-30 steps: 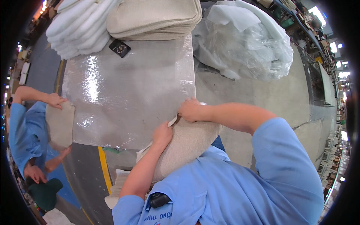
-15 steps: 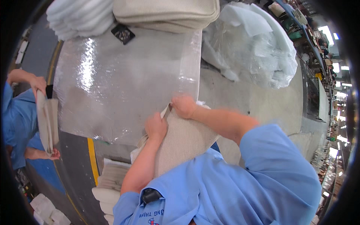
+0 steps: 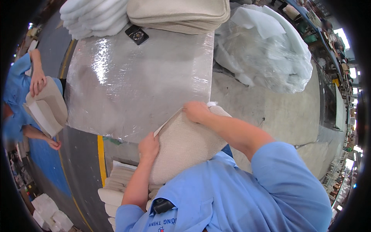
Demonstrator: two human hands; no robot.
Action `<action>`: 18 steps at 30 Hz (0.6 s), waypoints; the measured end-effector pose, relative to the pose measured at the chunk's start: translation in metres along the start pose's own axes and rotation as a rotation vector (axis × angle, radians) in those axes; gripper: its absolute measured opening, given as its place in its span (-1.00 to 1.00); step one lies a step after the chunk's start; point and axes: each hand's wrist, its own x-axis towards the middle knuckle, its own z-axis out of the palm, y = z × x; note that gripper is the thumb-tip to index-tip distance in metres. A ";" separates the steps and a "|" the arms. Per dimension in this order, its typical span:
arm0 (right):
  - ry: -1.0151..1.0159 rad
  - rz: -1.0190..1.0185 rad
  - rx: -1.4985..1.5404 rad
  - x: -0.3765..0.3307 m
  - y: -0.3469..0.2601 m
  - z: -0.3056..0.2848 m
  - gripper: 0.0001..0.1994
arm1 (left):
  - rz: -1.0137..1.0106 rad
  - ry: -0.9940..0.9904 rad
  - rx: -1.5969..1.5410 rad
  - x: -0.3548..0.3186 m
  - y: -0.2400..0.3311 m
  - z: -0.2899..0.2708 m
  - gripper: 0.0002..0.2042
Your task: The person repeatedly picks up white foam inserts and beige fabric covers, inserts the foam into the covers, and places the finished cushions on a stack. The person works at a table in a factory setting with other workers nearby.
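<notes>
A beige fabric cushion cover (image 3: 183, 143) leans against my body at the near edge of the plastic-wrapped table (image 3: 143, 85). My left hand (image 3: 148, 147) is closed on its left edge. At the top edge, my right hand (image 3: 196, 111) grips the cover near its far corner. The edge between the two hands is pulled fairly straight, and a pale inner side shows along it. A bit of white material (image 3: 211, 104) pokes out just beyond my right hand. My fingertips are partly hidden by the fabric.
Beige cushions (image 3: 177, 17) and white pads (image 3: 94, 19) are stacked at the table's far end, beside a flat black item (image 3: 136, 35). A plastic-wrapped white bundle (image 3: 266, 54) lies right. More cushions (image 3: 116, 185) sit low left. A co-worker (image 3: 17, 96) handles another cover (image 3: 52, 102).
My hands have moved farther apart, the left one toward me and leftward. The cover's edge is stretched out between them and more of its face shows. The co-worker's cover has turned.
</notes>
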 end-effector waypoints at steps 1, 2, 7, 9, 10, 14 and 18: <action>0.044 0.005 0.036 -0.003 0.002 0.003 -0.66 | -0.022 0.009 -0.003 0.002 0.002 0.003 -0.62; 0.083 -0.001 0.049 -0.004 0.002 0.007 -0.67 | -0.045 0.018 -0.006 0.002 0.003 0.006 -0.63; 0.097 -0.033 0.017 0.002 0.001 0.012 -0.69 | -0.095 0.108 -0.107 0.009 -0.001 0.014 -0.64; 0.105 -0.053 0.005 0.004 0.000 0.015 -0.68 | -0.088 0.115 -0.106 0.007 -0.005 0.017 -0.66; 0.140 -0.057 -0.009 0.008 0.005 0.009 -0.67 | -0.067 0.115 -0.095 0.012 -0.005 0.015 -0.66; -0.012 -0.237 0.033 0.014 0.033 -0.014 -0.67 | 0.103 0.005 -0.222 0.006 -0.013 -0.012 -0.67; -0.126 -0.314 0.115 -0.005 0.060 -0.051 -0.74 | 0.056 -0.080 -0.241 -0.027 -0.051 -0.029 -0.64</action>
